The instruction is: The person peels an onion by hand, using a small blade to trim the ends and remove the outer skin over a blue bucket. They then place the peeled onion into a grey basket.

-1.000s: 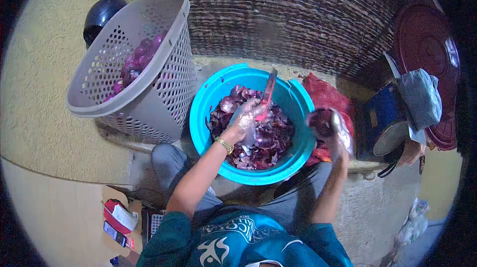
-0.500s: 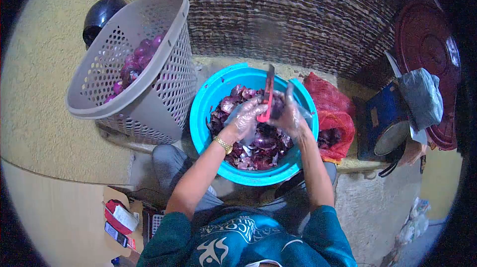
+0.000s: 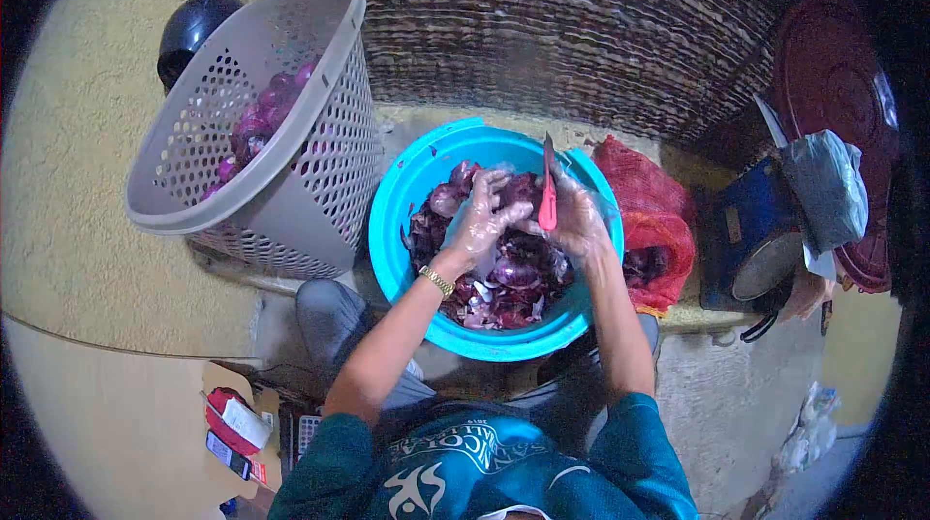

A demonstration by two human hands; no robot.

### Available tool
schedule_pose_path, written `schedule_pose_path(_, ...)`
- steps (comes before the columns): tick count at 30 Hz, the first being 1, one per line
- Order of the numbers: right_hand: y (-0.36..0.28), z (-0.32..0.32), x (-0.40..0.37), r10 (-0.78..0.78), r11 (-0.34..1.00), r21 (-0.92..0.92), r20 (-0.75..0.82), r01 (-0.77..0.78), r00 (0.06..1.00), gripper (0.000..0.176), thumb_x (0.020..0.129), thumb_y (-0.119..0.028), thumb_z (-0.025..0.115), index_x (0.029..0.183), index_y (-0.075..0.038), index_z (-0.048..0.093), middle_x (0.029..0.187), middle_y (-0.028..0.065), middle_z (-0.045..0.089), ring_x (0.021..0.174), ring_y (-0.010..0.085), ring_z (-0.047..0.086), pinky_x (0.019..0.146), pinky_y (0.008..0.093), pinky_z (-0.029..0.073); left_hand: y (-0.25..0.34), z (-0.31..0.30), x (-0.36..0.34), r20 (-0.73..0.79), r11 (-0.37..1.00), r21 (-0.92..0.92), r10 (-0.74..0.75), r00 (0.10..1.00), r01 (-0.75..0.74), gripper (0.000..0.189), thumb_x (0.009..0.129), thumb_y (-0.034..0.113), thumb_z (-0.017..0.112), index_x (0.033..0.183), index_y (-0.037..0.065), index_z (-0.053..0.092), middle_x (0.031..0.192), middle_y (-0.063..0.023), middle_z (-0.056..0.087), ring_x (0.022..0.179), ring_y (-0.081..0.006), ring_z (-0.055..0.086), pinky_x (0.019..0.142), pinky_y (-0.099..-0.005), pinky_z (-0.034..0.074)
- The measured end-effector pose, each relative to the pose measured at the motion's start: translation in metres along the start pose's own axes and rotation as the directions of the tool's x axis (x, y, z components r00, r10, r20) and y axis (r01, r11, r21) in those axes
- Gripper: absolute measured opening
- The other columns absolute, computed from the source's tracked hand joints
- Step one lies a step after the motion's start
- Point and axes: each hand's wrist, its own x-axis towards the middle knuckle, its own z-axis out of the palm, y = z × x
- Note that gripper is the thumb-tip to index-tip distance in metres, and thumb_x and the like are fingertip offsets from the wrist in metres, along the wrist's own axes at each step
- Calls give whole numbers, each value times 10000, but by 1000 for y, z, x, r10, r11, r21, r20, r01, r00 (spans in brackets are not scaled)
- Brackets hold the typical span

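A blue tub (image 3: 389,273) between the knees holds purple onions (image 3: 518,273) and loose skins. Over its middle is my left hand (image 3: 482,222), in a clear plastic glove, its thumb and fingers apart beside a purple onion; no firm grip on it shows. My right hand (image 3: 578,220), also gloved, is over the tub's right side, closed on a knife (image 3: 548,200) with a pink handle and the blade pointing up, away from the body. Part of its grip is hidden behind the knife.
A tall grey perforated basket (image 3: 334,200) with onions stands at left. Right of the tub lies a red mesh sack (image 3: 647,200). Further right are a blue scale (image 3: 751,234), a grey plastic-wrapped bundle (image 3: 823,189) and a dark red lid (image 3: 828,75).
The knife has shifted right, from between both hands to beside my right palm. My left hand has spread its fingers, and my hands are slightly further apart.
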Motion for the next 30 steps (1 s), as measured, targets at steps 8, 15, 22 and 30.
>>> schedule_pose_path(8,8,-29,16,11,998,-60,107,-5,994,311,955,-344,571,1127,-89,617,1036,69,656,938,205,636,842,450,532,6,-1,-8,-6,671,715,287,958,-197,768,698,198,855,1328,45,443,1280,-119,545,1172,-237,541,1036,-376,423)
schedule_pose_path(15,-5,2,2,-159,864,-499,-143,67,977,367,976,-412,533,1106,-76,596,966,60,640,862,158,622,787,370,530,18,-7,-6,-196,977,205,-9,980,50,662,729,124,818,1290,56,473,1185,-81,589,1081,-184,573,960,-340,467)
schedule_pose_path(22,0,-16,17,-409,511,-858,-190,51,893,488,956,-488,537,1206,-69,555,797,3,581,609,113,524,556,280,439,22,-13,-3,-166,908,-403,-191,968,110,430,836,62,661,1244,18,533,1182,-92,598,1091,-232,586,984,-477,493)
schedule_pose_path(30,8,1,23,-249,625,-774,-325,-105,913,722,853,-727,498,1025,-43,653,700,24,532,584,146,472,540,335,370,21,-15,-1,18,842,-525,-129,991,119,311,841,41,650,1148,19,598,1131,-99,636,1067,-239,611,976,-420,500)
